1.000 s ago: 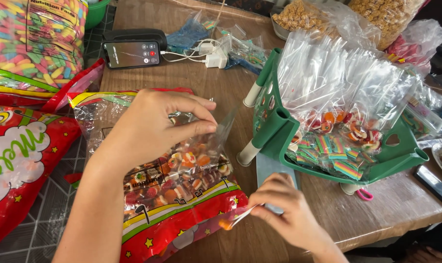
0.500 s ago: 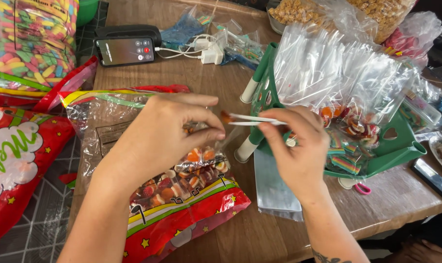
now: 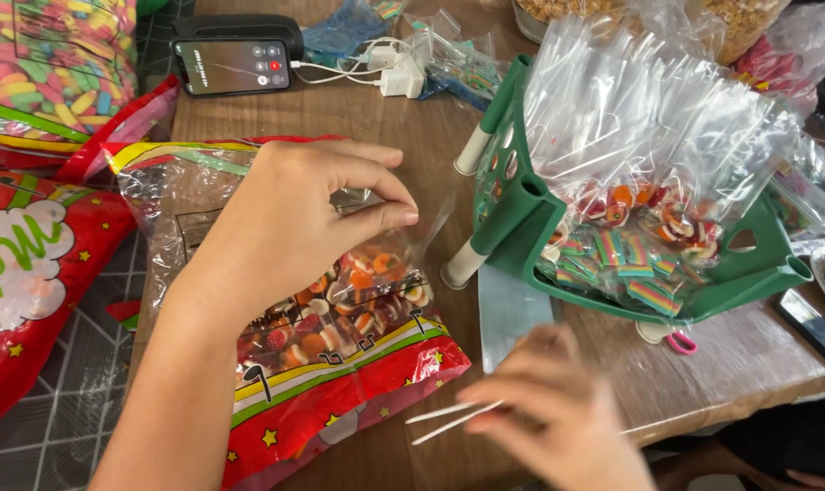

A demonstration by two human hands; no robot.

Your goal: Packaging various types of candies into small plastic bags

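While left hand (image 3: 294,223) pinches small bag (image 3: 390,245), right hand (image 3: 549,409) holds tongs (image 3: 453,420) near table edge (image 3: 749,400).

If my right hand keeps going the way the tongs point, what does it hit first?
The right hand holds white tongs whose tips point left, toward the red starred edge of the big candy bag. That bag looks like the first thing in line, though the hand is blurred, so depth is unsure.

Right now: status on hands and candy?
Left hand pinching small clear bag open. Right hand holding white tweezers, empty, over big candy bag. Nothing between.
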